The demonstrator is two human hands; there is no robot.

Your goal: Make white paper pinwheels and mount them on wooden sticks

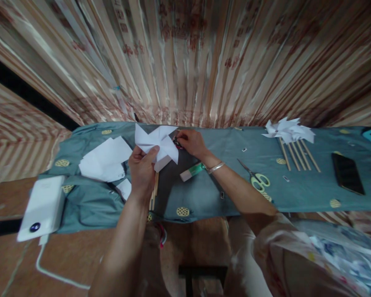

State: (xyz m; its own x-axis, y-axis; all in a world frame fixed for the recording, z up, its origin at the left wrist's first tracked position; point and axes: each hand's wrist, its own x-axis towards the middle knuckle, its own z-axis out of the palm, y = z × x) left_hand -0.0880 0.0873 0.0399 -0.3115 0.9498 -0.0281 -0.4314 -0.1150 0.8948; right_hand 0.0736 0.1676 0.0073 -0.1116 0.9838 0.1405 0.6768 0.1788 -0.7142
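Note:
A white paper pinwheel [160, 140] is pinched in my left hand [144, 167], thumb on its centre. Just right of the pinwheel, my right hand [191, 142] has its fingers closed together at a small dark and reddish item [178, 143], too small to name. Whether the fingers grip it or only touch it I cannot tell. Below the pinwheel lie thin wooden sticks [154, 194], partly hidden by my left hand. Near my right wrist rests a green and white box [191, 171].
White paper sheets [103, 161] are piled at left, by a white power bank [45, 206] with a cable. Scissors [256, 177] with pale green handles lie right of centre. Several pinwheels on sticks [290, 134] and a black phone [348, 173] lie farther right. A curtain [204, 62] hangs behind.

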